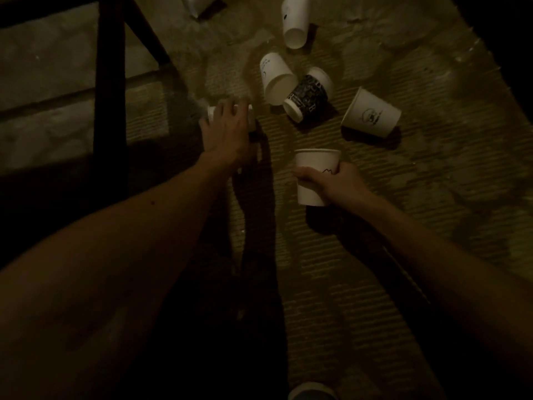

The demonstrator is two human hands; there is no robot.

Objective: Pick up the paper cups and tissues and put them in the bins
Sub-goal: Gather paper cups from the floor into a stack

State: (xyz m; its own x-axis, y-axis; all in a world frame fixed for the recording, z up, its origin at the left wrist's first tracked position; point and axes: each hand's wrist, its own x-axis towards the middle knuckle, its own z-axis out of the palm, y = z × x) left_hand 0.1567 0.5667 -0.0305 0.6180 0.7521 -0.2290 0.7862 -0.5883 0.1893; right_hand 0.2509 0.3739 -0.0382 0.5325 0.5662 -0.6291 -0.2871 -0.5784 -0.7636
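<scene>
Pretty dark shot, but the right hand [331, 183] has its fingers wrapped round a white cup [315, 163], holding it upright over the floor [432, 183]. The left hand [227, 134] is down on a tipped-over cup [250, 109] near a chair leg [111, 82], fingers spread and bent over it, can't tell if it's really gripping. Four more lie on their sides further out: a black patterned cup [310, 96] right against a plain cup [275, 79], a logo cup [372, 115] off to the right, and a far cup [295, 21]
</scene>
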